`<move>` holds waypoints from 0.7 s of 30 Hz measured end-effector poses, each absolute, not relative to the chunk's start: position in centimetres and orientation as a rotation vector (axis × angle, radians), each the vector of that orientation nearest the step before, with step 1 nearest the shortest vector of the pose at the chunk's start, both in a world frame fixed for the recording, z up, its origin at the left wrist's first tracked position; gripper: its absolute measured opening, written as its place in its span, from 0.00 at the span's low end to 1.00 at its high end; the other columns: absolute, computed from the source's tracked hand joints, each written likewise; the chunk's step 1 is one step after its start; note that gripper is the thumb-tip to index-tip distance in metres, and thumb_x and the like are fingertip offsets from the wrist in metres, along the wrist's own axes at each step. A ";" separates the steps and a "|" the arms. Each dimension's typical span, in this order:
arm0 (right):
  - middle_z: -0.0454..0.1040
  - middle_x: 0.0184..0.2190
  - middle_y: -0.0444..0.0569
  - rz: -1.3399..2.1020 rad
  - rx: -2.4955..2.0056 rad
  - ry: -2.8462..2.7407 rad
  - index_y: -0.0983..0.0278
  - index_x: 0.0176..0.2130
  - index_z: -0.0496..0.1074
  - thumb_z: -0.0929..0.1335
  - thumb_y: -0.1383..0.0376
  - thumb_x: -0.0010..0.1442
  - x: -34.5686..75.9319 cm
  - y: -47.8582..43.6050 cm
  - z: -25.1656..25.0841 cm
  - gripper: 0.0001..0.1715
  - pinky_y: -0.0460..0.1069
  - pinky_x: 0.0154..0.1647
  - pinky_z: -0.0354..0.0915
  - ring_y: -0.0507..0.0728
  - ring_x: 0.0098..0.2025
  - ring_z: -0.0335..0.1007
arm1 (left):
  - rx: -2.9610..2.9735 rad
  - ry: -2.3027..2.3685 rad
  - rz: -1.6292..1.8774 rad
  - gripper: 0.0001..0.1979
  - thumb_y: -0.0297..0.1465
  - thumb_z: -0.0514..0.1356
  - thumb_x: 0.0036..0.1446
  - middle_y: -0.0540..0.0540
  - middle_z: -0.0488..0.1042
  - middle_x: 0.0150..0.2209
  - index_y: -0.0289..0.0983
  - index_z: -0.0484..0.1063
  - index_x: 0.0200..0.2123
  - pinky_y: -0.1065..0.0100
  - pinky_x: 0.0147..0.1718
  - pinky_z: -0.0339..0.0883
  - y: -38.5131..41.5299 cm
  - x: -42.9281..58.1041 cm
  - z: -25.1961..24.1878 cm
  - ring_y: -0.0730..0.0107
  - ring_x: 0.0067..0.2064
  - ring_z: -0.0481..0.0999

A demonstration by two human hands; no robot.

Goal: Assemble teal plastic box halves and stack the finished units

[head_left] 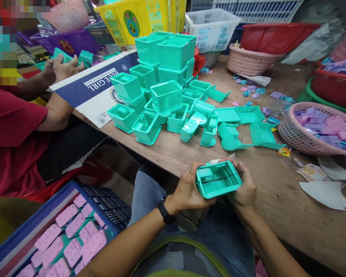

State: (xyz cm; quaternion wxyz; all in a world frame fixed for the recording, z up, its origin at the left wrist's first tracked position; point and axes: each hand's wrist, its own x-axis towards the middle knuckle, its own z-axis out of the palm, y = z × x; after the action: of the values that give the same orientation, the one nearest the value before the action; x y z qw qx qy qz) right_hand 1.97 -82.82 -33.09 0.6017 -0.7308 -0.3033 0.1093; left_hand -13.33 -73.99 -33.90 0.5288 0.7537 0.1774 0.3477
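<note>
Between my two hands is a teal plastic box [219, 184], tilted so its open side faces me; thin dark lines cross its inside. My left hand [188, 188] is wrapped round its left side and lower edge. On the far right side, my right hand [245, 186] grips it, with some fingers hidden behind. Beyond it on the wooden table, similar teal boxes [173, 54] are stacked and clustered. Loose teal panels [263, 134] lie on the table to the right of the cluster.
A printed cardboard sheet [103, 88] stands between me and a co-worker in a red shirt [14, 134], whose hands hold a teal part. At lower left is a blue crate [115, 209] of pink-topped boxes. A pink basket [291, 132] holds purple and pink pieces. Paper scraps [325, 194] lie at right.
</note>
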 end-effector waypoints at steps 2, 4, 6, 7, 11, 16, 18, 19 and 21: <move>0.83 0.40 0.53 0.325 -1.667 -0.707 0.60 0.40 0.80 0.68 0.38 0.60 1.9 -82.4 -32.3 0.30 0.65 0.60 0.69 0.69 0.49 0.78 | 1.768 0.437 0.799 0.40 0.34 0.76 0.40 0.47 0.75 0.44 0.47 0.60 0.54 0.51 0.44 0.76 -74.0 -13.3 -33.8 0.49 0.44 0.80; 0.83 0.36 0.52 0.434 -1.625 -0.717 0.59 0.36 0.80 0.63 0.37 0.65 1.8 -81.8 -31.4 0.33 0.63 0.56 0.72 0.68 0.46 0.80 | 1.729 0.438 0.780 0.41 0.35 0.77 0.39 0.47 0.77 0.45 0.47 0.60 0.54 0.51 0.44 0.76 -74.0 -13.3 -33.7 0.49 0.44 0.81; 0.82 0.33 0.51 0.537 -1.586 -0.733 0.59 0.35 0.80 0.57 0.38 0.69 1.8 -81.3 -30.9 0.37 0.61 0.51 0.75 0.66 0.43 0.81 | 1.704 0.424 0.766 0.41 0.36 0.77 0.40 0.46 0.78 0.48 0.48 0.59 0.54 0.51 0.47 0.76 -73.9 -13.3 -33.7 0.48 0.47 0.81; 0.82 0.32 0.51 0.564 -1.574 -0.738 0.59 0.35 0.80 0.56 0.38 0.70 1.8 -81.2 -30.9 0.39 0.60 0.49 0.75 0.66 0.42 0.81 | 1.697 0.413 0.754 0.41 0.36 0.77 0.40 0.45 0.78 0.49 0.48 0.59 0.54 0.50 0.48 0.75 -73.8 -13.3 -33.6 0.47 0.49 0.81; 0.83 0.37 0.50 0.435 -1.584 -0.725 0.58 0.40 0.81 0.64 0.34 0.64 2.0 -81.8 -32.5 0.35 0.62 0.57 0.72 0.67 0.48 0.79 | 1.727 0.387 0.723 0.40 0.35 0.77 0.41 0.44 0.78 0.49 0.47 0.59 0.53 0.50 0.48 0.76 -73.5 -13.5 -33.2 0.46 0.50 0.81; 0.84 0.42 0.50 0.273 -1.584 -0.717 0.58 0.45 0.81 0.70 0.36 0.60 1.7 -83.0 -34.1 0.32 0.65 0.64 0.64 0.67 0.50 0.77 | 1.801 0.403 0.711 0.38 0.34 0.75 0.42 0.43 0.77 0.48 0.43 0.62 0.55 0.50 0.49 0.76 -73.1 -14.3 -32.6 0.47 0.49 0.81; 0.84 0.41 0.49 0.266 -1.562 -0.706 0.58 0.43 0.81 0.66 0.39 0.65 1.2 -83.3 -33.5 0.29 0.65 0.64 0.64 0.65 0.48 0.77 | 1.831 0.388 0.711 0.42 0.35 0.75 0.43 0.41 0.75 0.54 0.42 0.60 0.60 0.50 0.53 0.75 -73.0 -14.6 -32.5 0.48 0.53 0.79; 0.84 0.40 0.49 0.262 -1.551 -0.698 0.58 0.42 0.81 0.64 0.40 0.68 0.8 -83.4 -32.9 0.29 0.64 0.63 0.64 0.65 0.48 0.78 | 1.846 0.378 0.715 0.45 0.35 0.75 0.43 0.40 0.73 0.58 0.42 0.59 0.62 0.49 0.56 0.73 -72.9 -14.8 -32.4 0.47 0.56 0.78; 0.84 0.38 0.48 0.288 -1.490 -0.640 0.58 0.39 0.81 0.60 0.42 0.71 0.2 -83.5 -31.5 0.30 0.61 0.60 0.67 0.64 0.47 0.79 | 1.861 0.351 0.731 0.48 0.34 0.76 0.42 0.37 0.71 0.62 0.41 0.59 0.65 0.49 0.61 0.70 -73.0 -15.0 -32.1 0.46 0.61 0.75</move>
State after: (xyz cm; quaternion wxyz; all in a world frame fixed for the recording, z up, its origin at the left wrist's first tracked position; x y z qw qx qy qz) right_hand 0.19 -83.49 -31.48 0.6796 -0.6637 -0.2849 0.1283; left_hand -15.04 -72.99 -32.06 0.5275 0.7789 0.1470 0.3057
